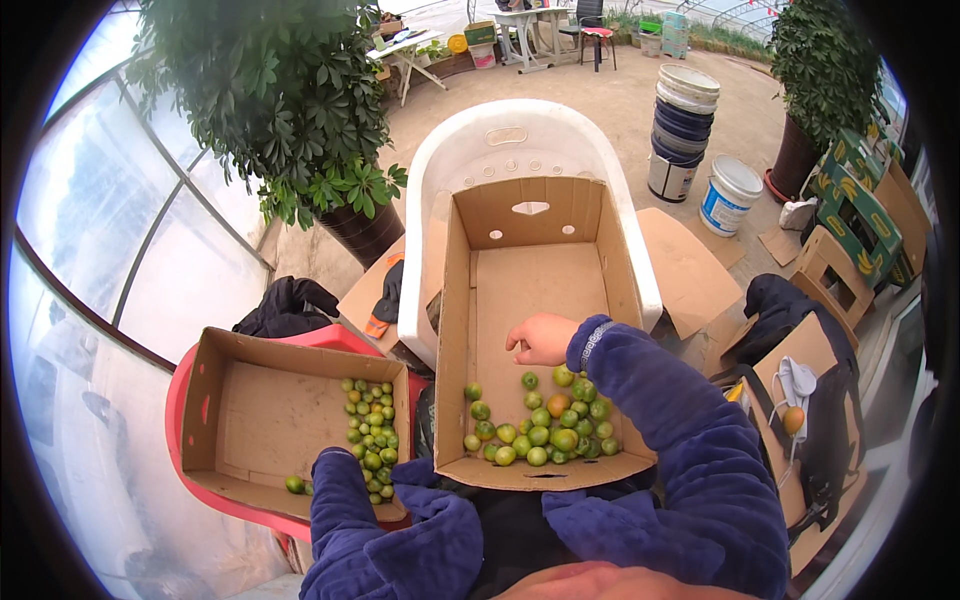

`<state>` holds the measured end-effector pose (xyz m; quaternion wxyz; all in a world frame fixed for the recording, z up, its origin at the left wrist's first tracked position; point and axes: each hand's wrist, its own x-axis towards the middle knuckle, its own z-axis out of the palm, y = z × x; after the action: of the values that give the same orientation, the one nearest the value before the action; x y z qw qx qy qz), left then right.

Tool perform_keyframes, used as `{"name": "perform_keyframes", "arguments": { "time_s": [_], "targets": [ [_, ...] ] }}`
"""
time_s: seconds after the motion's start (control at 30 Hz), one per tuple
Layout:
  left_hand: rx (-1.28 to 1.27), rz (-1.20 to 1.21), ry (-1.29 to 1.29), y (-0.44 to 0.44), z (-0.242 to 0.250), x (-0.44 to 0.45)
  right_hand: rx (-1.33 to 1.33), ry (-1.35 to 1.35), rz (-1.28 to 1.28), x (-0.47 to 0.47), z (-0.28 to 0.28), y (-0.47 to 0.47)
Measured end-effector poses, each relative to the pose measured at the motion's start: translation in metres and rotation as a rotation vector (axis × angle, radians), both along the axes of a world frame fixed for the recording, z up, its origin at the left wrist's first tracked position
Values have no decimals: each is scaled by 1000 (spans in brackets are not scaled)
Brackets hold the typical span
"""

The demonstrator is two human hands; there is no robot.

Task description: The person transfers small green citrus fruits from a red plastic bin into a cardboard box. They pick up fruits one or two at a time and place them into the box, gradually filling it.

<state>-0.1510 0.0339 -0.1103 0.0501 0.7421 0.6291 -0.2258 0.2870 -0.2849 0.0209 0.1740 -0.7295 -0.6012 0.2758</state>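
A large cardboard box [536,277] leans in a white plastic chair [517,120] before me. Mostly green tomatoes [540,435], one of them orange, are gathered at its near end. Just beyond them, over bare cardboard, hovers my right hand [544,339] with curled fingers; whether it holds anything is hidden. To the left, a second cardboard box [255,405] rests on a red plastic chair [176,420]. Smaller green tomatoes [371,420] line its right side, and another tomato [294,484] sits by the near wall. My left sleeve reaches into this box, but the left hand is out of sight.
Leafy potted plants [300,97] stand ahead to the left and far right. Stacked buckets [679,135] and a lidded white bucket [729,196] are beyond the chair. Green banana cartons [855,202] and a dark bag [832,420] lie right. Greenhouse film [90,300] runs along the left.
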Motion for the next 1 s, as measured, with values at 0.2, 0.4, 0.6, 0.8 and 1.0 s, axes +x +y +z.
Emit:
{"name": "perform_keyframes", "arguments": {
  "time_s": [0.2,0.4,0.6,0.8,1.0],
  "targets": [
    [-14,-7,6,-1,1,-5,2,17,-12,0,1,-1],
    [-17,-23,21,-1,0,-8,3,19,-38,0,-2,-4],
    [-48,-6,43,-14,-4,-31,15,8,-23,1,-3,-1],
    [-72,-21,34,-15,-8,-37,14,10,-22,3,-3,-1],
    [-160,-105,60,2,7,-31,25,11,-45,3,-6,-2]
  ]
}}
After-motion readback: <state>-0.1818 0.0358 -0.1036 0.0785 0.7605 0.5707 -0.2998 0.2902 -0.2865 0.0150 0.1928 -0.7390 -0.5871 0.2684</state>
